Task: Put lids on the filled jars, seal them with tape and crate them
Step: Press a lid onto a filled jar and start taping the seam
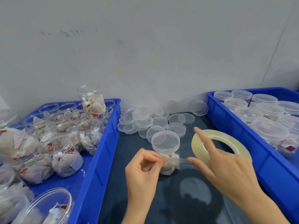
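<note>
**Q:** What are your hands doing here?

**A:** My left hand (142, 168) pinches the free end of a clear tape strip (182, 160) between thumb and forefinger, right against the side of the lidded jar (166, 152). My right hand (226, 165) is spread, fingers straight, steadying the tape roll (218, 143) just beside the jar; the strip runs taut between the two.

**Q:** Where does the jar stand, and which step is this?

**A:** Mid-bench (145, 199), between two blue crates. The lid is on, so I judge this is the sealing step, the tape just started below the lid.

**Q:** And around it?

**A:** Loose lids (145, 120) heaped toward the bench's far edge; unlidded filled jars in the left crate (100, 159); lidded ones in the right crate (229, 130).

**Q:** Next?

**A:** Probably wrap the strip over the lid seam, tear it off, then crate the jar.
</note>
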### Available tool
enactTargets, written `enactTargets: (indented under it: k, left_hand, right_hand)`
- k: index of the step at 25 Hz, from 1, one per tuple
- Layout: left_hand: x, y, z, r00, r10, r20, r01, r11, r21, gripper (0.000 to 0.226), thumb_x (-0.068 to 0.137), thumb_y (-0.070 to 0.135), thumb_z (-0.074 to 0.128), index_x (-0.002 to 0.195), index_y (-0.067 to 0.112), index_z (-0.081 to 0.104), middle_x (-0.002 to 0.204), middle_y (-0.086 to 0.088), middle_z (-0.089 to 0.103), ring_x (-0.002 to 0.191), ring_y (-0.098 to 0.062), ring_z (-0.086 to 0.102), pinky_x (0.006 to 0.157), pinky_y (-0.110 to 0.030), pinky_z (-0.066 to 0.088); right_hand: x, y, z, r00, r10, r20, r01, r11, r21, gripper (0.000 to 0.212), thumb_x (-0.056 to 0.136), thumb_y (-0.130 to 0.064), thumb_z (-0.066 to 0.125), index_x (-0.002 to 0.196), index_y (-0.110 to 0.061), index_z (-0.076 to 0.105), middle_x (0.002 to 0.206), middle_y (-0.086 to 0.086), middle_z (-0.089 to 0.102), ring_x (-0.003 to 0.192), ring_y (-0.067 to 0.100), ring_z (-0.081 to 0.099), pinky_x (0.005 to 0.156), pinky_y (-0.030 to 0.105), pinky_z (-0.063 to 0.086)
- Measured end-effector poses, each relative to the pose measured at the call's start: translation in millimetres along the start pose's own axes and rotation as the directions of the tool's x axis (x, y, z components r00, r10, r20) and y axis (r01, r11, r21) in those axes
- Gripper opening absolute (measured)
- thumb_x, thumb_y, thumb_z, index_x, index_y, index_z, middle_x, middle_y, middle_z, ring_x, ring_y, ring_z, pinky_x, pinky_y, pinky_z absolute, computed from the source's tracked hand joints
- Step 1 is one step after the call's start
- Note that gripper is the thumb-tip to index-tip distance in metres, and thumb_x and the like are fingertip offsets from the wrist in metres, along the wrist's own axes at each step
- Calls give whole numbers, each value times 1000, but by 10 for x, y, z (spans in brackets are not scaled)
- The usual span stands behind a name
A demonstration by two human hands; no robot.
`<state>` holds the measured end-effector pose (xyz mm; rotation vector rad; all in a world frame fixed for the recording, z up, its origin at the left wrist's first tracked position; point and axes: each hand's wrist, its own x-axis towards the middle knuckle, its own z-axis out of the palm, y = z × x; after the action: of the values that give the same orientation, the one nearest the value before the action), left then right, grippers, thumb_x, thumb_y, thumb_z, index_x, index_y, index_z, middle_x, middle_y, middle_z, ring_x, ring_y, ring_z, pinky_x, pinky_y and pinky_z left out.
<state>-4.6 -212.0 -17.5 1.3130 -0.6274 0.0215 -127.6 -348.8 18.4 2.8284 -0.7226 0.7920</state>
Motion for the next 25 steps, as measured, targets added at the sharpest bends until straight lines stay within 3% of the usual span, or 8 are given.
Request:
enactTargets:
  k: [3,5,8,12,17,20,25]
  left_hand:
    - [-57,-241,-25,983,-169,-75,168,986,-20,24,69,-7,78,73,13,66,67,-4,68,64,-9,64,63,-13,49]
    - [-38,-354,-25,968,-231,-100,230,973,-17,21,69,-5,79,70,14,71,69,-3,70,65,-7,65,63,-12,49]
    - [39,-451,-16,952,-282,-114,278,959,-49,18,69,-1,79,63,13,71,71,-2,71,67,-6,65,64,-12,49]
    - [108,-534,0,949,-292,-120,291,956,-29,17,71,4,80,61,15,71,95,3,65,83,3,63,70,-9,46]
    - [185,-581,0,960,-259,-106,260,966,-9,19,70,4,80,59,15,70,98,1,63,85,5,61,68,-7,45]
    - [197,-609,4,965,-245,-93,245,970,-10,19,70,2,80,60,14,70,97,0,63,84,5,61,66,-7,45]
    - [205,-673,22,968,-232,-95,231,973,-23,16,70,-1,79,61,9,69,96,-3,63,82,5,62,64,-6,45]
  right_hand:
    - [86,4,122,990,-133,45,136,988,-77,59,88,-59,27,136,-34,50,42,-4,34,31,12,17,42,17,-1]
    - [173,-1,209,980,-200,8,200,974,-103,56,89,-57,24,128,-35,59,44,-4,25,34,14,13,47,17,-4]
    - [296,5,274,973,-228,-26,223,966,-131,66,97,-55,8,116,-37,68,49,-5,20,29,15,18,48,18,-6]
    - [374,11,316,969,-239,-63,230,966,-121,73,97,-56,3,104,-40,73,50,-5,19,23,16,34,49,16,-4]
    - [407,3,353,969,-242,-47,236,966,-104,69,96,-57,6,103,-41,73,49,-6,19,24,16,34,49,15,-3]
    - [403,2,362,970,-242,5,241,966,-97,56,90,-58,22,104,-41,73,48,-5,18,23,15,31,50,15,-4]
    - [387,5,379,971,-236,28,238,966,-99,49,83,-57,32,105,-41,72,47,-4,18,34,14,12,50,15,-5]
